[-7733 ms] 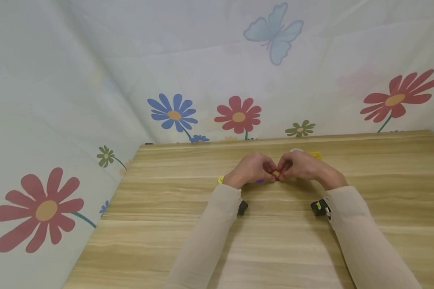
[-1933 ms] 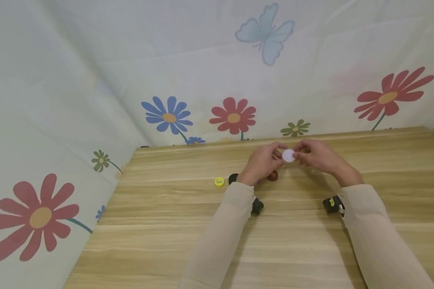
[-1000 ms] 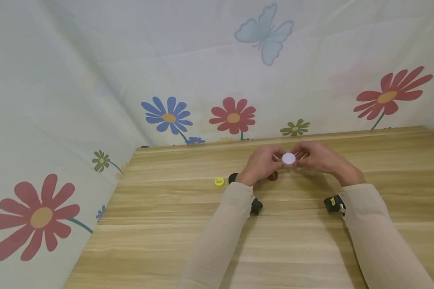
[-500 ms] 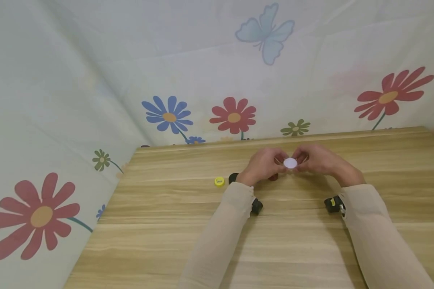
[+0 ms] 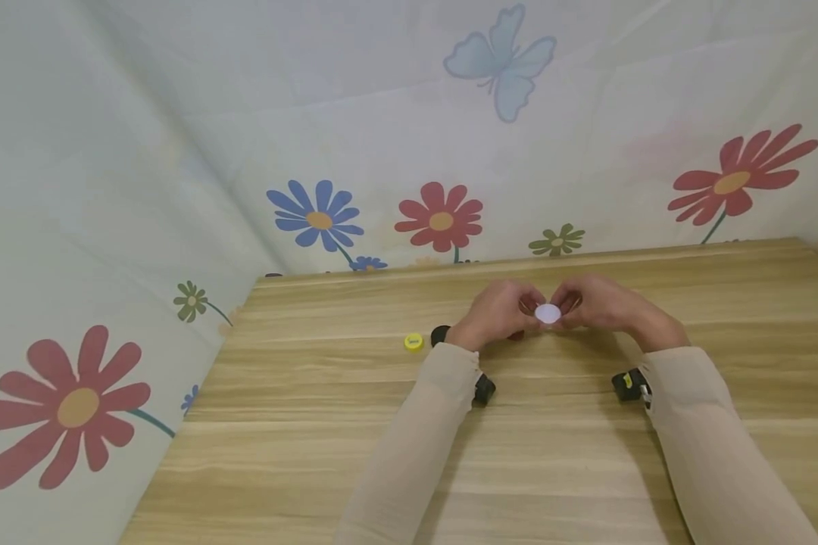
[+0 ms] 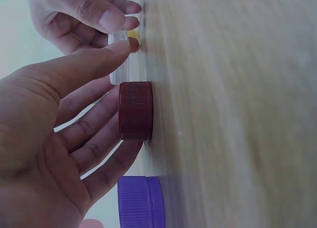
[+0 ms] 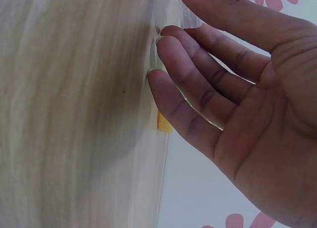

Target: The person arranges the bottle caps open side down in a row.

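A white bottle cap (image 5: 547, 313) is pinched between my two hands near the back of the table, its round white face upward. My left hand (image 5: 501, 310) grips it from the left, thumb and fingers at its ribbed edge. From the other side my right hand (image 5: 596, 306) pinches it with thumb and fingers. Right by my left fingers in the left wrist view, a dark red bottle cap (image 6: 136, 112) stands on the table. Nearer the wrist lies a purple bottle cap (image 6: 141, 203), which the left hand hides in the head view.
To the left on the wooden table (image 5: 313, 424) are a yellow bottle cap (image 5: 413, 342) and a black round cap (image 5: 440, 335), partly behind the left wrist. An orange-yellow cap (image 7: 164, 123) sits beyond the right hand's fingers. Flowered cloth (image 5: 382, 136) hangs behind the table's far edge.
Earlier both hands held the dark red cap; it now rests on the table. They then lifted the white cap, tipped its face upward and lowered it slightly toward me.
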